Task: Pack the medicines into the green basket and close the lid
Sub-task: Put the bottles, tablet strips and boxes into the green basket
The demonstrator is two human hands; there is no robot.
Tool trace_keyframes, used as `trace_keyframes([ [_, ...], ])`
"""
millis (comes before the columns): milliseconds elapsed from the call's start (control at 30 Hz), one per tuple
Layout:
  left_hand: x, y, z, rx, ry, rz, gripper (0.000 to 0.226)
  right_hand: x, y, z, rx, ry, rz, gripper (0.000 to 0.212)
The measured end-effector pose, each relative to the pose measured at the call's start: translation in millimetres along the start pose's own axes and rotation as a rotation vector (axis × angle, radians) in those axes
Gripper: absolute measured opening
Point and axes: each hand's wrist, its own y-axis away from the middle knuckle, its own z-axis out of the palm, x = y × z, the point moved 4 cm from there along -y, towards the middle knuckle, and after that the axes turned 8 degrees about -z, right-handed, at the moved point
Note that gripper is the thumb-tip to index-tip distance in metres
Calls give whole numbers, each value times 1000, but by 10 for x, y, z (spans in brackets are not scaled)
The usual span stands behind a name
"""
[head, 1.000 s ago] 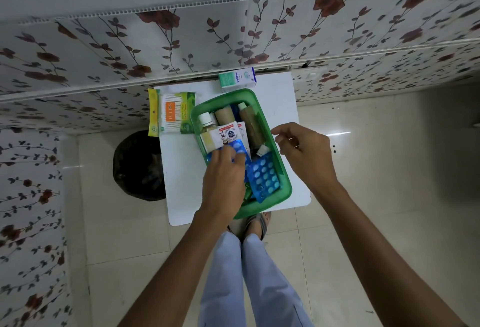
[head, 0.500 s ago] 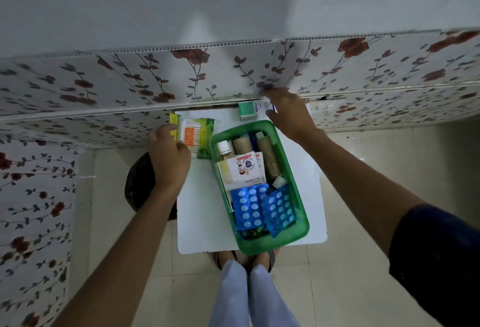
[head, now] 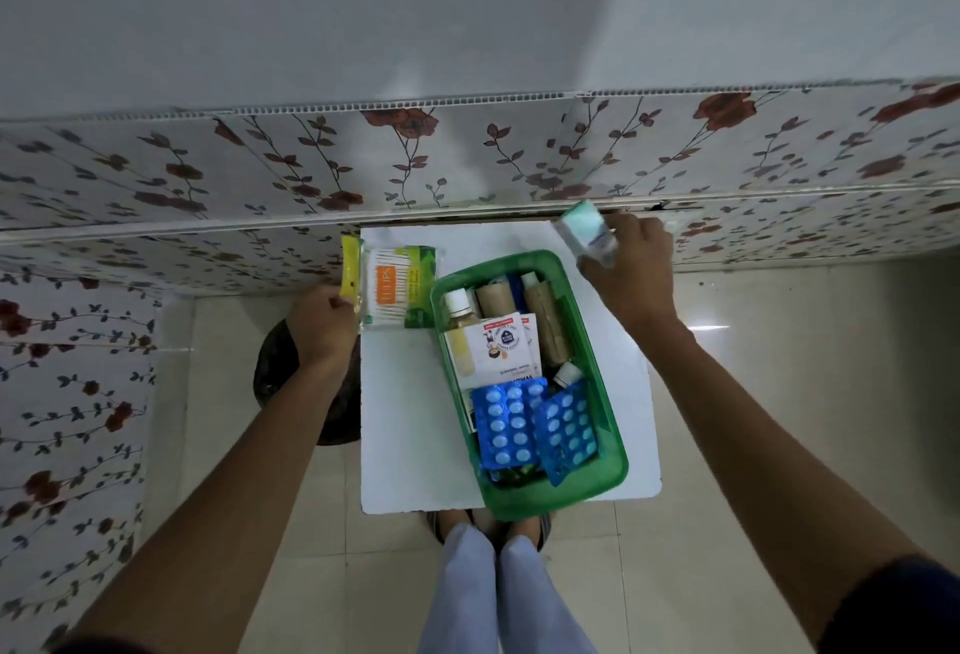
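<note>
The green basket (head: 613,466) stands on a small white table (head: 410,425), holding blue blister packs (head: 511,427), brown rolls (head: 545,321), a small bottle (head: 460,321) and a white sachet (head: 501,347). My right hand (head: 631,279) is raised above the basket's far right corner, closed around a white and teal medicine box (head: 582,227). My left hand (head: 322,326) pinches the left edge of a yellow and green cotton-bud packet (head: 395,287) lying on the table's far left corner. No lid is in view.
A floral-patterned wall panel (head: 467,160) runs right behind the table. A dark round bin (head: 275,367) sits on the tiled floor left of the table, partly under my left arm. My legs and sandalled feet (head: 488,534) are at the table's near edge.
My left hand left the basket and went to the cotton-bud packet. My right hand reached the box at the table's back edge, gripped it and lifted it to the right.
</note>
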Motion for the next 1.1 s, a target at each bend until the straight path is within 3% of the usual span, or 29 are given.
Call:
trace_keyframes([
  [133,-32,128,-177,123,209,-20,22,-162,546,-362,119,-283,109,49],
  [267,-117,336,-386,202,420,4,17,-448,1136,-470,-58,-396,152,51],
  [367,-178,569,-439,113,604,-69,18,-538,1469,-372,-169,-211,141,69],
  [467,-154,941,-390,-20,707,-109,22,-492,1614,-332,-155,-32,92,72],
  [533,-121,1167,-294,-102,752,-120,22,-466,1616,-369,-99,-67,54,62],
  [633,-97,1414,-74,-217,796,-154,17,-533,1486,-450,-73,-305,52,48],
  [733,-94,1624,137,-314,747,-153,17,-650,1277,-430,-199,-522,118,49],
  [833,-68,1667,185,-326,612,-126,14,-664,1053,-335,-326,-475,146,46],
  [933,83,1610,103,-230,194,176,15,-621,828,-255,-331,-473,152,46],
  [1000,235,1646,73,-97,-189,441,34,-634,730,-202,-286,-377,85,47],
  [1100,415,1693,67,-21,-449,561,55,-699,701,-208,-151,-105,-96,41],
])
